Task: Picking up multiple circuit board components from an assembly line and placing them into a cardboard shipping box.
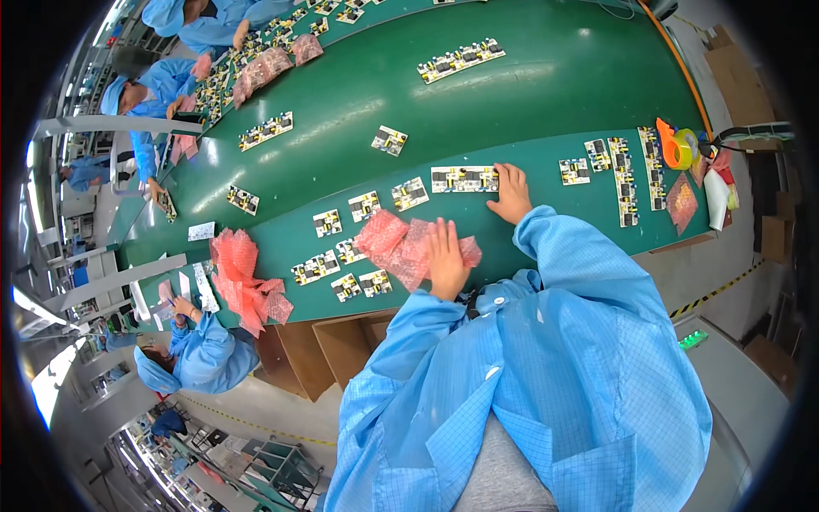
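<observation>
My left hand (448, 263) lies with fingers stretched out flat over pink bubble wrap (394, 243) at the near edge of the green table. My right hand (513, 194) is at the right end of a long white circuit board strip (463, 179) with black and yellow parts. Its fingertips touch or nearly touch that end, and the thumb is spread below it. Left of the strip lie a smaller circuit board (410, 194) and another board (364, 206). Several more, including a circuit board (316, 268), sit beside the bubble wrap, one partly under it.
A green conveyor belt (546, 102) runs beyond the table, carrying boards such as a long strip (461, 61). To the right lie upright board strips (623, 182) and an orange tape dispenser (676, 145). More pink bubble wrap (236, 273) lies left; co-workers in blue sit along the left.
</observation>
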{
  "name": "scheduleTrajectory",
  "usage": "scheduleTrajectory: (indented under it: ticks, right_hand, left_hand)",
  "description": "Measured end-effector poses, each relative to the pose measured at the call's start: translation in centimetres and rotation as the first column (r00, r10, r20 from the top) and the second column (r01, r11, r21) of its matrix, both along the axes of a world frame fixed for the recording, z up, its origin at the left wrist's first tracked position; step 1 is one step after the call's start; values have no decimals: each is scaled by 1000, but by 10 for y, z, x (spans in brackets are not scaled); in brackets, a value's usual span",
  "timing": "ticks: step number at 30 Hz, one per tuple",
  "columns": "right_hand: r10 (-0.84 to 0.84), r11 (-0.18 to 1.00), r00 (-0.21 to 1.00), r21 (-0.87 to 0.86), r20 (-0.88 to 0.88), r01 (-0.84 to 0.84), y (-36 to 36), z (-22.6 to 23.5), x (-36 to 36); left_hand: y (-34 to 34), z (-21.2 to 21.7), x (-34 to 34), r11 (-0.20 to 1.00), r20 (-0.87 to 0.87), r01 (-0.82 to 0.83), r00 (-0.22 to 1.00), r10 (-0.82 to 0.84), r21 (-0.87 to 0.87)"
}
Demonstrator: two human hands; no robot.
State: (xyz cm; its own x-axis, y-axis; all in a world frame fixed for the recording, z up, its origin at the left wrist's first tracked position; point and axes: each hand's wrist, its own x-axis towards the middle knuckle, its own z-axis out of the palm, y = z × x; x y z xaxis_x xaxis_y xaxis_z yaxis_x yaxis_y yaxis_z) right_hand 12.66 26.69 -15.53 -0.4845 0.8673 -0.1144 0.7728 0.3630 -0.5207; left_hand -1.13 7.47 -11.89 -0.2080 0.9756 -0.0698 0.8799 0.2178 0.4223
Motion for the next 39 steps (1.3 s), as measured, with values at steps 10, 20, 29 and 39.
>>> scheduleTrajectory:
  ticks: [10,20,29,39]
  right_hand:
    - [46,956,980,-277,-192,-99,69,-14,47]
    - [17,1000,991,-11,-134,-18,340,-23,5]
    - [370,917,881,32,295,-397,461,-44,-45]
    - [251,964,875,-188,413,-188,285,35,-20]
  left_hand:
    - [14,-42,-23,985,48,-86,994,94,-148]
    - [20,-59,-27,915,152,-86,976,157,-394]
    - [33,-64,-24,823,137,-60,977,166,-565]
    - [33,-66,-21,817,57,-67,991,122,-572]
